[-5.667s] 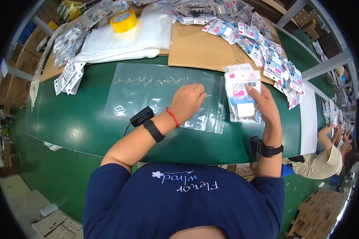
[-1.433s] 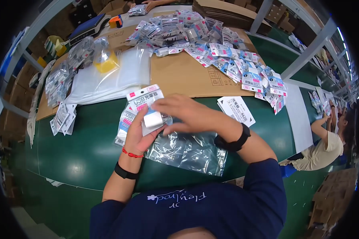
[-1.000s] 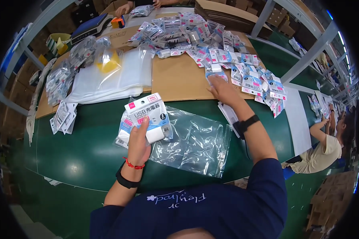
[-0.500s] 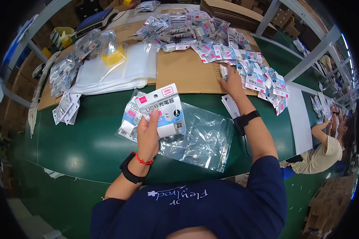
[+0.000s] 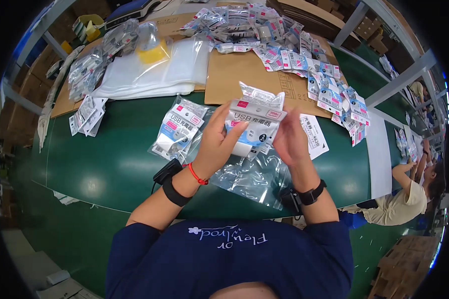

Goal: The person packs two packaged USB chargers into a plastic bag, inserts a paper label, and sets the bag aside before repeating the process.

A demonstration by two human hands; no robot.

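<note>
My left hand (image 5: 218,139) is closed around a few charger packs (image 5: 254,124), white and blue hanging packs with the thumb across the front. Behind the front pack, another pack (image 5: 262,95) tilts up, showing printed text. Close against the right edge of these packs is my right hand (image 5: 293,137); its fingers are blurred and partly hidden, so its grip is unclear. Below both hands lies a clear plastic bag (image 5: 252,179) on the green table. Left of my left hand, more charger packs (image 5: 177,127) in clear plastic lie flat.
A pile of charger packs (image 5: 329,89) spreads along the cardboard (image 5: 239,79) at the back and right. Clear bags (image 5: 149,74) are stacked at back left, beside bagged items (image 5: 87,70). White printed cards (image 5: 312,135) lie by my right wrist. A co-worker (image 5: 399,194) is at far right.
My right hand has come from the pile to the packs in my left hand. My left hand has moved right with its packs, leaving others on the table. Another pack shows behind the front one.
</note>
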